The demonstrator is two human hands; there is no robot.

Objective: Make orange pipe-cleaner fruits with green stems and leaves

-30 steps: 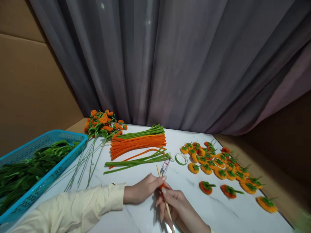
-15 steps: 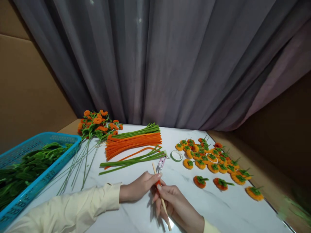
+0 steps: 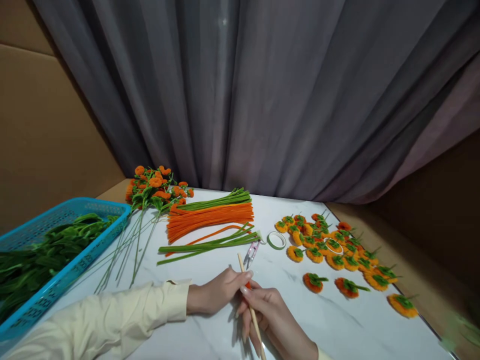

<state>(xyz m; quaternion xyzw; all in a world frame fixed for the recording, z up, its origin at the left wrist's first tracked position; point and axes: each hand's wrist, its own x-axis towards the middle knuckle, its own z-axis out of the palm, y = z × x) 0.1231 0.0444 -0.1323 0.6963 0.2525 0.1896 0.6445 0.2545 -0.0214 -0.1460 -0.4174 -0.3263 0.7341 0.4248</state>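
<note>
A slim wooden stick (image 3: pixel 256 326) slants between my two hands, its upper end poking out above the fingertips. Around it, at the fingers, is a small bit of orange pipe cleaner (image 3: pixel 248 285), mostly covered by the fingers. My left hand (image 3: pixel 217 292) pinches the stick near its upper part, thumb on top. Just below, my right hand (image 3: pixel 276 316) is closed on the same stick with thumb and fingers. Beyond the fingertips lie small pink-handled scissors (image 3: pixel 251 253). Further up are an orange pipe-cleaner bundle (image 3: pixel 210 220) and loose green pipe cleaners (image 3: pixel 206 246).
A blue basket (image 3: pixel 125 212) of green leaves stands at left. Orange flowers on stems (image 3: pixel 155 182) lie at the back left. Green tape (image 3: pixel 276 240) sits mid-table. Several orange and yellow flower heads (image 3: pixel 313 282) spread over the right side. A grey curtain (image 3: pixel 262 100) hangs behind.
The view has turned slightly, so the table things appear a little further right. Both hands keep their grip on the stick; less orange shows between the fingers.
</note>
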